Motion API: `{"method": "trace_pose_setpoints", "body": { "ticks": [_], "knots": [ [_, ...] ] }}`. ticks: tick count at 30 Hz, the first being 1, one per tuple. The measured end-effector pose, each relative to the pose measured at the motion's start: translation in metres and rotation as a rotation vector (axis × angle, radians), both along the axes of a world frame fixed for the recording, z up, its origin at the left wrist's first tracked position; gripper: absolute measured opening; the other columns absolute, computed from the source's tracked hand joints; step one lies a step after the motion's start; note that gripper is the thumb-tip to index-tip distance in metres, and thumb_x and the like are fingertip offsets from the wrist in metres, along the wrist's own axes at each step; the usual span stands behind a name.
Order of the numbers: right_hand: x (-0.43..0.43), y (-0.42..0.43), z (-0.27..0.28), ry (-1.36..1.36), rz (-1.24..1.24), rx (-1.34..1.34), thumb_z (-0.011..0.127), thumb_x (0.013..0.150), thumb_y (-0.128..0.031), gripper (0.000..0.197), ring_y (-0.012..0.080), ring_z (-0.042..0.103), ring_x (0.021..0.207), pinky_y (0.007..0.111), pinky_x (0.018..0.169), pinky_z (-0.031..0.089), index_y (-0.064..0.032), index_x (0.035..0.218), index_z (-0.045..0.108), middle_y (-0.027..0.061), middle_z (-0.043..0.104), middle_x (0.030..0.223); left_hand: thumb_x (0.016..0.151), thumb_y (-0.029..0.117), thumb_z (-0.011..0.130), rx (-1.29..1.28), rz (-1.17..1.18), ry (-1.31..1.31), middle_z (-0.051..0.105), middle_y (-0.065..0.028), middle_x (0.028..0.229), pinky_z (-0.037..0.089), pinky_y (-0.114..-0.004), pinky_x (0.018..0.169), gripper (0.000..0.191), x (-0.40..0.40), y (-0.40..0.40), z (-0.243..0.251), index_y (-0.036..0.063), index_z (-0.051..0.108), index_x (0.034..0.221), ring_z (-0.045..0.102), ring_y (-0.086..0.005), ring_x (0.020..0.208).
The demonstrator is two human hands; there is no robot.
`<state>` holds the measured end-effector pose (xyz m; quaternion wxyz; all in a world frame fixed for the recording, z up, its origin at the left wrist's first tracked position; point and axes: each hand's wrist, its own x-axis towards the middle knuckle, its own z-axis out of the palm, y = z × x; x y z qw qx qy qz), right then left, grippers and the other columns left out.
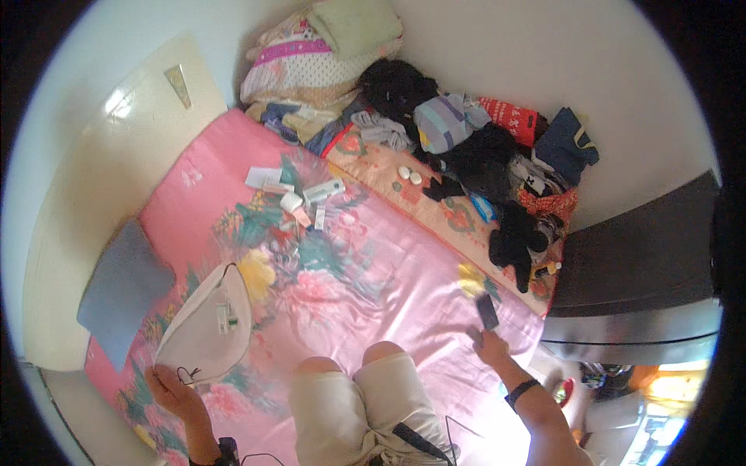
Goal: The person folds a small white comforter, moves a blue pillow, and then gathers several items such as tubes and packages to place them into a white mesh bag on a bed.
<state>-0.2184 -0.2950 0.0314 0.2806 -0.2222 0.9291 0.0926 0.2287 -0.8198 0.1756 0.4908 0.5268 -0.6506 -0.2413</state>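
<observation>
My left hand [175,393] pinches the lower left corner of a white drawstring bag [201,343], thin and see-through. A dark cord hangs by its lower edge, and a small card or packet with green print [227,318] shows at its middle. My right hand [493,349] grips a dark, flat, rectangular object [487,311] above the bed's right side; its exact kind is unclear. Beneath both hands spreads a pink floral satin bedsheet [373,256]. A white jar [291,202], a white box [324,190] and several small packages lie farther up the sheet.
A grey-blue cloth [125,291] lies by the cream headboard [76,244]. Folded bedding [303,70] is piled in the far corner. Black clothes [484,160], a red bag [513,119] and a navy bag [565,145] crowd an orange patterned blanket [402,189] along the wall.
</observation>
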Motion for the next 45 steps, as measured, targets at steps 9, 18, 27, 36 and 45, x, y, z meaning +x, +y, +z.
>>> {"method": "trace_pose_setpoints", "body": {
  "ticks": [9,18,27,36,45],
  "knots": [
    [0.076,0.151,0.149,-0.402,0.211,0.237,0.069,0.081,-0.03,0.06,0.0432,0.065,0.098,0.051,0.083,0.054,-0.0043,0.129,0.046,0.0293,0.062,0.11,0.094,0.013,0.062,0.272,-0.173,-0.498,0.063,-0.0164,0.086,0.049,-0.041,0.068,0.014,-0.029,0.044,0.166,0.0006,0.063,0.088,0.062,-0.0315,0.078],
    [0.119,-0.047,0.418,-0.831,-0.27,-0.475,0.076,0.082,-0.009,0.064,0.0223,0.067,0.081,0.035,0.069,0.058,0.0027,0.136,0.045,0.0167,0.065,0.109,0.093,0.023,0.06,0.16,-0.429,-0.843,0.066,-0.0125,0.088,0.053,-0.048,0.068,0.017,-0.016,0.098,0.386,0.0086,0.068,0.093,0.066,-0.0361,0.08],
    [0.172,-0.194,0.639,-1.656,-0.319,-0.678,0.057,0.096,-0.014,0.055,0.0209,0.068,0.074,0.035,0.064,0.059,-0.0023,0.146,0.039,0.0132,0.064,0.106,0.096,0.025,0.058,0.304,-0.499,-0.693,0.068,-0.0163,0.095,0.053,-0.045,0.075,0.024,-0.012,0.103,0.501,0.0052,0.071,0.1,0.066,-0.0375,0.088],
    [0.257,-0.299,0.649,-1.537,-0.498,-0.534,0.055,0.089,-0.015,0.047,0.0224,0.067,0.073,0.034,0.059,0.058,0.0006,0.132,0.046,0.0127,0.065,0.105,0.097,0.023,0.056,0.245,-0.738,-0.434,0.067,-0.0178,0.102,0.053,-0.044,0.08,0.027,-0.008,0.071,0.521,0.0022,0.069,0.108,0.065,-0.0389,0.091],
    [0.271,-0.361,0.527,-1.44,-1.165,-0.962,0.06,0.09,-0.01,0.02,0.0272,0.065,0.08,0.04,0.08,0.061,0.0009,0.106,0.054,0.014,0.059,0.096,0.097,0.018,0.059,0.193,-0.866,-0.401,0.068,-0.0177,0.101,0.053,-0.043,0.077,0.025,-0.039,0.022,0.524,0.0027,0.068,0.114,0.065,-0.0382,0.088]
  ]
}}
